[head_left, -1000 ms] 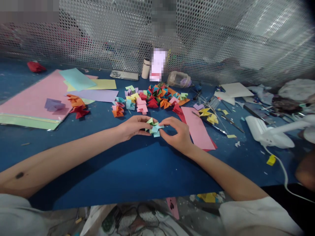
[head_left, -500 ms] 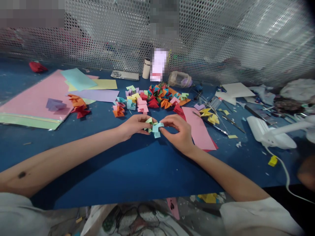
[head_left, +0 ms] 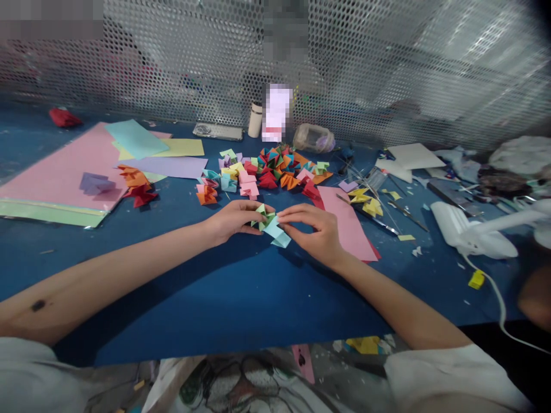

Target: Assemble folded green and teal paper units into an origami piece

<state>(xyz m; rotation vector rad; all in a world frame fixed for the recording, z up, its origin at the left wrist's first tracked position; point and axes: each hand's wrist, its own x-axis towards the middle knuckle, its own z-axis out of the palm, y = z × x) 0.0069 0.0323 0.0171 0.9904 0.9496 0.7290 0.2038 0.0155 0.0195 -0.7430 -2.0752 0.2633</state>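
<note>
Over the middle of the blue table (head_left: 215,298), my left hand (head_left: 235,220) pinches a small folded paper piece in green and light blue (head_left: 270,225). My right hand (head_left: 316,232) meets it from the right, fingertips closed on the light blue flap that sticks out toward me. Both forearms rest on the table. Just behind my hands lies a heap of folded paper pieces in many colours (head_left: 275,169).
Pink and other coloured sheets (head_left: 64,172) lie at the left with purple, orange and red folded pieces on them. A pink strip (head_left: 346,223) lies right of my hands. Yellow folded bits, scissors and a white device with cable (head_left: 469,235) sit at the right. A mesh wall stands behind.
The light blue flap of the piece has been pulled out and down toward me. My right hand has flattened a little; both hands stay in place.
</note>
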